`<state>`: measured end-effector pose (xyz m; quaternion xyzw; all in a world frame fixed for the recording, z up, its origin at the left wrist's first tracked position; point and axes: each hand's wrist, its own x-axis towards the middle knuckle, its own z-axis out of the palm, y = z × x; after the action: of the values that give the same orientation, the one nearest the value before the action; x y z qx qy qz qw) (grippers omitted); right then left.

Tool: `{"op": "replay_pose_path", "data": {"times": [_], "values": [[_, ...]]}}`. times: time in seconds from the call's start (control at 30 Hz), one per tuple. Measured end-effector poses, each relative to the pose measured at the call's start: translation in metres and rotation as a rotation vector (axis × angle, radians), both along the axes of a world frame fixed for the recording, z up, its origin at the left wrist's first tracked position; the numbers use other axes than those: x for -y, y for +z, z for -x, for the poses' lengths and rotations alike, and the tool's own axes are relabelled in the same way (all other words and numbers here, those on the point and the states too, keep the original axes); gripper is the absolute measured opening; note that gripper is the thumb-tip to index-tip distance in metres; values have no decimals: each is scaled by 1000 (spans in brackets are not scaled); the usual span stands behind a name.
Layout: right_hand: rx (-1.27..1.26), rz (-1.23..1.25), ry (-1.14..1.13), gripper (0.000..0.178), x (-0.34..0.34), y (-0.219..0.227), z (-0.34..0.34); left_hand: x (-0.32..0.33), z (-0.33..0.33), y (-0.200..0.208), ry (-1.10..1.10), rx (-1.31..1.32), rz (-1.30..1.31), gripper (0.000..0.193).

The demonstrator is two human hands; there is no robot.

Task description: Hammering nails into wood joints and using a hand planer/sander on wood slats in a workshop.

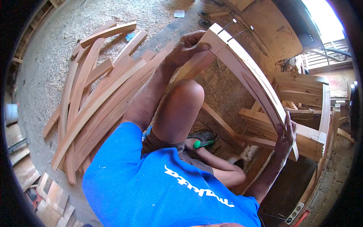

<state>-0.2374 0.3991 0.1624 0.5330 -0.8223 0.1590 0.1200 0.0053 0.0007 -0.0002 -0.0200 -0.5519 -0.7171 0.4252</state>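
Your left grip [189,46] is clamped on the far end of a curved wooden board [249,70], your right grip [288,130] on its near end. The board slants ahead of your raised knee [187,98], two nails [227,26] jutting from its far end. A green handle [206,143] shows below your knee. Wooden strips [106,109] lie piled on the floor [49,87] to your left; slatted woodwork [302,84] stands right.

Long board [254,72] held at both ends

From here I see the left hand [188,46] holding the board's far end, where two nails [227,27] stick out — the right hand [289,132] grips the near end, close to a wooden frame [308,142]. Loose strips [100,109] lie heaped on the shavings-strewn floor [56,56], off left.
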Motion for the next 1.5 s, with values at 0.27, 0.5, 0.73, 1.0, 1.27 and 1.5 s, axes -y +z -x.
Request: {"op": "replay_pose_path", "data": {"times": [0.27, 0.5, 0.73, 1.0, 1.27, 1.5], "values": [[-91, 33, -2, 52, 0, -3, -5, 4, 2, -1, -17, -16, 19, 38], [-133, 34, -25, 50, -5, -5, -13, 4, 0, -1, -14, -33, 46, 37], [-150, -26, -50, 54, -11, -5, -12, 4, 1, -1, -54, -25, 4, 36], [-210, 545, -11, 44, -59, -99, -20, 3, -1, 1, -50, 9, -31, 40], [719, -580, -675, 86, -35, -377, -96, 3, -9, 5, -35, 6, 5, 41], [1290, -416, -732, 66, -105, -443, -60, 2, 10, 8, -93, -109, -1, 41]]}}
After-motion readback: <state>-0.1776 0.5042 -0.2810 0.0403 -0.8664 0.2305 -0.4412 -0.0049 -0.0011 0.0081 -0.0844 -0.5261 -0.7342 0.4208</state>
